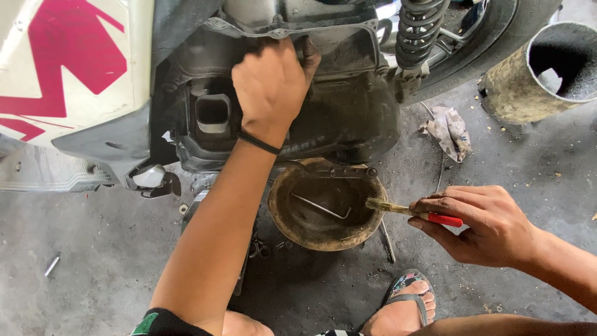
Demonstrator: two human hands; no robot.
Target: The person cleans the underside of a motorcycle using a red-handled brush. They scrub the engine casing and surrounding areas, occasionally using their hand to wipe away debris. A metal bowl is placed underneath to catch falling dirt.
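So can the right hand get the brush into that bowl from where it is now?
Probably yes. The right hand holds the brush with its bristles already over the bowl rim, and nothing lies between them. The left hand is up on the engine case, out of the way.

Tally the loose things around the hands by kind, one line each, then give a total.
Brushes: 1, red-handled brush held in the right hand
Bowls: 1, dirty bowl on the floor
Bent metal rods: 1, bent rod lying in the bowl
Rags: 1, crumpled rag
Metal cans: 1, open can on its side
Total: 5
The left hand rests on the engine casing.
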